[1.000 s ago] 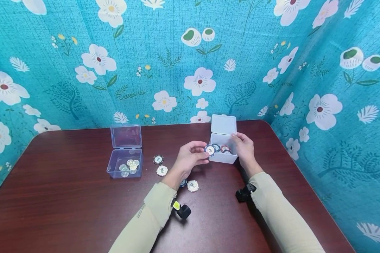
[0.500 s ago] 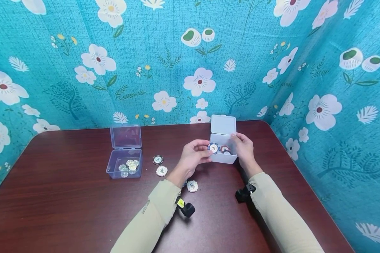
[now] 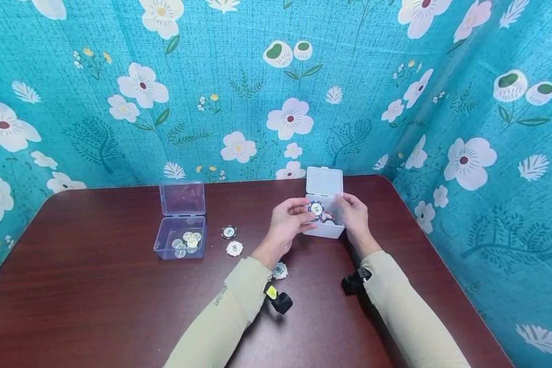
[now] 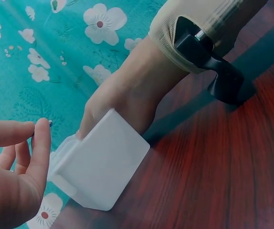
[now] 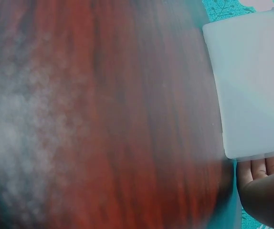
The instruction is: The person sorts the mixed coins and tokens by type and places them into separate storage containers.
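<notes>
My left hand (image 3: 286,224) pinches a blue-edged poker chip (image 3: 316,208) marked 10 between thumb and fingers, over the opening of a small white plastic box (image 3: 322,231). That box has its lid raised at the back, and a few other poker chips (image 3: 328,219), red and blue, lie inside. At the box's right side, my right hand (image 3: 356,219) grips the wall, thumb at the rim. The left wrist view shows the chip nearly edge-on at the fingertips, beside the box (image 4: 103,164). In the right wrist view, the fingers (image 5: 258,168) lie against the box's side.
Left of the hands, a dark poker chip (image 3: 229,232) and a white poker chip (image 3: 234,249) lie on the brown table (image 3: 96,296). Another white chip (image 3: 280,271) is partly behind my left wrist. Farther left stands an open clear purple box (image 3: 163,253) holding several silvery coins (image 3: 180,248).
My left hand has moved right and slightly away from me, bringing the chip from the box's left edge to over its opening. A blue chip on the table is now hidden behind my forearm.
</notes>
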Motion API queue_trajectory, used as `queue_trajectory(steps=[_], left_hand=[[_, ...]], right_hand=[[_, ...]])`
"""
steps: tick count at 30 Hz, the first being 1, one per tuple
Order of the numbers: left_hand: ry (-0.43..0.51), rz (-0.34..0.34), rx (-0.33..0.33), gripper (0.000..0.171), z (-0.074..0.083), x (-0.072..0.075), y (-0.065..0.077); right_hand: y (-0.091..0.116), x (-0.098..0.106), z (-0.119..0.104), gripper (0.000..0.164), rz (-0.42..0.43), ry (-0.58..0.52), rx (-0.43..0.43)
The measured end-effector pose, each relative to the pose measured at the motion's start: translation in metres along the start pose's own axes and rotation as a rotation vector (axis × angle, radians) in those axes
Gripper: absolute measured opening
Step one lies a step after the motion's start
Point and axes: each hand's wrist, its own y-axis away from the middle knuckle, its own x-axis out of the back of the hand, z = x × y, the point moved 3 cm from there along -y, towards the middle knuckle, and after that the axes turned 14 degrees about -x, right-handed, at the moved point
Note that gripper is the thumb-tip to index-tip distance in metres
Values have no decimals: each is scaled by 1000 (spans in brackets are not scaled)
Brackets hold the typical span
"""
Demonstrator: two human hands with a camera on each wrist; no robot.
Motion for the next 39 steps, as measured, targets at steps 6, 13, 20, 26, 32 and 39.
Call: queue_trajectory(steps=[6, 13, 20, 26, 32, 39], left_hand=[[-5, 18, 0, 31, 1, -6, 0], [18, 11, 5, 33, -1, -15, -2], [-15, -23, 15, 30, -3, -18, -1], [-32, -52, 3, 32, -2, -18, -1], [-42, -67, 7, 28, -2, -15, 1], [-66, -112, 19, 26, -3, -8, 4]], right_hand=[[1, 1, 0, 43, -15, -3, -9], [1, 1, 2, 44, -15, 12, 14], [-1, 1, 5, 44, -15, -2, 8], [-2, 2, 2, 44, -9, -6, 31], [-2, 2, 2, 44, -7, -6, 23], [-2, 0, 2, 44, -11, -6, 20]])
